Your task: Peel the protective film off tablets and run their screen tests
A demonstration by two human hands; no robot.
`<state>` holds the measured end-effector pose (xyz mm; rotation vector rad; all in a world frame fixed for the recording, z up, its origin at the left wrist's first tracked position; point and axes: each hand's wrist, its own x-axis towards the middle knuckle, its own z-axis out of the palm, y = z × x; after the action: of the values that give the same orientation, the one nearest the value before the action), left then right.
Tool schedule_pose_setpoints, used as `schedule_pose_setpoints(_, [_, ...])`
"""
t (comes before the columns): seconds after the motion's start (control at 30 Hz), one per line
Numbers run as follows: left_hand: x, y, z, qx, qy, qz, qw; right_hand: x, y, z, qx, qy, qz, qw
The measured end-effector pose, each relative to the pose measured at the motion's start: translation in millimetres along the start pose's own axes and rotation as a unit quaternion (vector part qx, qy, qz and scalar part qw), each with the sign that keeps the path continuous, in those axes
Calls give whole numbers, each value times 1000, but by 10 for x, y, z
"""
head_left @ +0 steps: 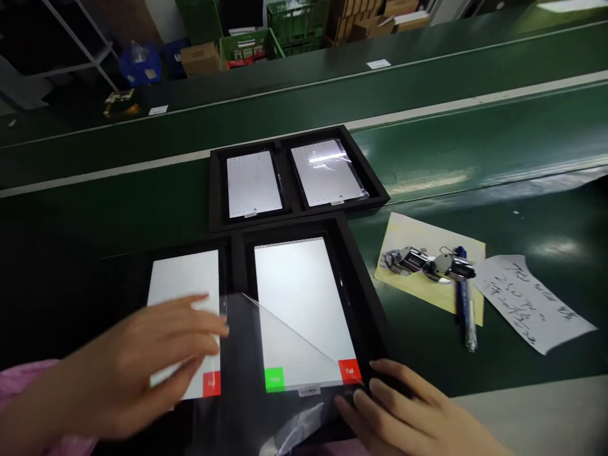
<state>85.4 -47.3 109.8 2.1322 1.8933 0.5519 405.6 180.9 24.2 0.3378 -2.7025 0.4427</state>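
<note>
Two tablets with white lit screens lie in a black foam tray (365,291) nearest me. My left hand (156,361) hovers over the left tablet (185,278), partly hiding its screen; its fingers are apart and hold nothing visible. The right tablet (304,297) shows a green box at bottom left and a red "Fail" box at bottom right. A clear film (285,335) lies across its lower left part and reaches toward the left tablet. My right hand (403,405) rests at the tray's lower right edge, fingers spread, by the right tablet's bottom corner.
A second black tray (218,190) with two lit tablets stands behind. To the right are yellow paper (399,234), metal clip-like items (422,263), a blue pen (463,297) and a handwritten note (532,310). Green crates (251,47) and boxes are beyond the green belt.
</note>
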Motion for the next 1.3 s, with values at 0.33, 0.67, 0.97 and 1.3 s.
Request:
schedule_pose_setpoints(0.33, [938,-744,642,50,32,-134,989,443,558,6,43,57,-22,997])
schedule_pose_setpoints(0.67, [-297,-975,175,230,49,-430,872,1355,1671,421,223,345,316,855])
schedule_pose_setpoints(0.97, [-398,-1174,341,191,131,-416,879,1302,1629,487,138,348,307,875])
schedule_pose_setpoints(1.3, [216,-989,518,136,99,-292,941,1291,1613,435,117,264,332,898])
